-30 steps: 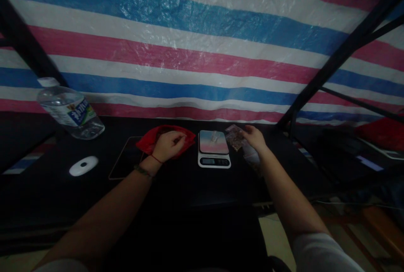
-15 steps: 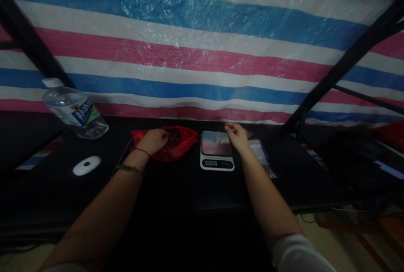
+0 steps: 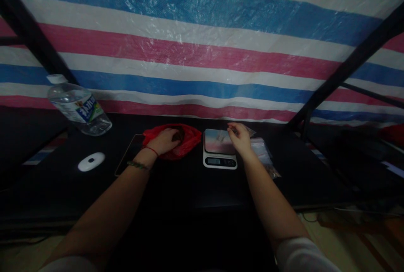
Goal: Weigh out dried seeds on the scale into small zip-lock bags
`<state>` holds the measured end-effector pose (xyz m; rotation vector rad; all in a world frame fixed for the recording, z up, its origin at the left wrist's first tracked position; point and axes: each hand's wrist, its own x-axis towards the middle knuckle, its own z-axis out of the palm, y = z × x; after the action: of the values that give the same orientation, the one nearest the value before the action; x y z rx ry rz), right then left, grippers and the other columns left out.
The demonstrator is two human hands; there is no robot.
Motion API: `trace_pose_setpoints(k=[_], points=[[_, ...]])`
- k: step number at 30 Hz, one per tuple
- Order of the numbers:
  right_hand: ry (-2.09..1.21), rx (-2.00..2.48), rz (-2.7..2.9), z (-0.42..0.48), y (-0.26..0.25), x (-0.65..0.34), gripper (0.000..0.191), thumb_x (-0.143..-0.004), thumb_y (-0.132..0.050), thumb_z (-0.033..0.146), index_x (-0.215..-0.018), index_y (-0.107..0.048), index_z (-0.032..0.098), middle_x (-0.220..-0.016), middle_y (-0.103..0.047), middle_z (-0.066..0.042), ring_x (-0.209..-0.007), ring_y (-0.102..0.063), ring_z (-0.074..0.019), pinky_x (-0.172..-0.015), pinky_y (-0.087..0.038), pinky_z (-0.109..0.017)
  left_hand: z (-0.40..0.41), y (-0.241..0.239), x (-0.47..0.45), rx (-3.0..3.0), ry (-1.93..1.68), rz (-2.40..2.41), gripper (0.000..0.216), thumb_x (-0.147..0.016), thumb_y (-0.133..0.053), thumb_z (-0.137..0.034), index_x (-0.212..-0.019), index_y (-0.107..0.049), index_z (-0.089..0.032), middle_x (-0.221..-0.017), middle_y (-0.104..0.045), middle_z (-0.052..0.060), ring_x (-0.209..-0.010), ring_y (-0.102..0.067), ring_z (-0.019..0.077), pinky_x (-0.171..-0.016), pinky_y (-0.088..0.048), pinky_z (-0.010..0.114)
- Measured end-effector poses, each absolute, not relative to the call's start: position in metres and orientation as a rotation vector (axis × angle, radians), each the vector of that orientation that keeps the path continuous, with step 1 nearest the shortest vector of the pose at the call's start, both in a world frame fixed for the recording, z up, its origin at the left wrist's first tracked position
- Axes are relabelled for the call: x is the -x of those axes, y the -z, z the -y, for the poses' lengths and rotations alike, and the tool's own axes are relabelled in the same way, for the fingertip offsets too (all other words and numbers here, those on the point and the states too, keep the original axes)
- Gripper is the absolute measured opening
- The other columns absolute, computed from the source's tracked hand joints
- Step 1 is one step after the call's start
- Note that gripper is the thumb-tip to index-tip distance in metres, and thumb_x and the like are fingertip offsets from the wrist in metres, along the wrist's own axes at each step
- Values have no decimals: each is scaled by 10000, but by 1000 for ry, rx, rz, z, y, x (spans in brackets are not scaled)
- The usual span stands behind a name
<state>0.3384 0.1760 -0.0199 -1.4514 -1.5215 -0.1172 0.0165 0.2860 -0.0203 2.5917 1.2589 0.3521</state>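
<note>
A small white kitchen scale (image 3: 219, 150) with a pinkish top stands in the middle of the dark table (image 3: 189, 183). A red plastic bag (image 3: 187, 137) with dark contents lies just left of it. My left hand (image 3: 164, 141) rests in that bag, fingers curled into the dark contents. My right hand (image 3: 240, 138) hovers over the scale's right edge, fingers pinched on what looks like a small clear bag; the dim light hides detail. Clear plastic bags (image 3: 263, 154) lie right of the scale.
A large water bottle (image 3: 78, 108) stands at the back left. A white oval device (image 3: 91, 161) and a dark flat tablet (image 3: 129, 158) lie left of the red bag. A striped tarp (image 3: 202, 53) hangs behind. Black frame bars (image 3: 347, 63) slant at right.
My right hand moved left from the clear bags to the scale's right edge. My left hand went from the red bag's near side into its dark contents.
</note>
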Motion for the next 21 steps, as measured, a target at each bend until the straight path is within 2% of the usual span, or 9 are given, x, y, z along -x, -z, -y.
trace_pose_setpoints(k=[5,8,15,19,21], points=[[100,1462,1524,-179,26,-339,259,-836,-564,316,-1039,-676,200,-960,-684,-81,-912,-628,-239,-855,-490,-404,-289,26,-25,-2543,-394,-1363,657,-778,-591,-458,-1335,-500,-124,-1368,-492,170,-1241,-492,316,-1053,-397,397],[108,1466,1544,-179,26,-338,268,-836,-561,316,-1046,-677,198,-964,-683,-84,-923,-627,-243,-859,-489,-407,-286,25,-35,-2550,-384,-1387,672,-797,-561,-486,-1370,-459,-149,-1420,-444,163,-1267,-467,323,-1062,-381,417],[113,1466,1537,-178,25,-339,261,-827,-565,296,-1044,-675,202,-977,-688,-85,-914,-628,-241,-851,-497,-408,-281,23,-48,-2570,-393,-1458,479,-795,-581,-435,-1185,-595,-158,-1226,-569,150,-1126,-545,307,-971,-433,405],[105,1459,1545,-177,23,-339,250,-827,-562,285,-1035,-674,202,-970,-687,-84,-906,-628,-238,-841,-503,-400,-279,25,-49,-2613,-421,-1442,614,-820,-572,-437,-1360,-470,-162,-1331,-494,171,-1201,-494,323,-1016,-388,428],[102,1452,1538,-177,23,-339,242,-826,-565,282,-1027,-675,202,-965,-688,-84,-901,-629,-236,-834,-506,-397,-278,25,-50,-2662,-359,-1399,581,-852,-532,-439,-1363,-478,-168,-1371,-475,169,-1241,-461,339,-1040,-357,451]])
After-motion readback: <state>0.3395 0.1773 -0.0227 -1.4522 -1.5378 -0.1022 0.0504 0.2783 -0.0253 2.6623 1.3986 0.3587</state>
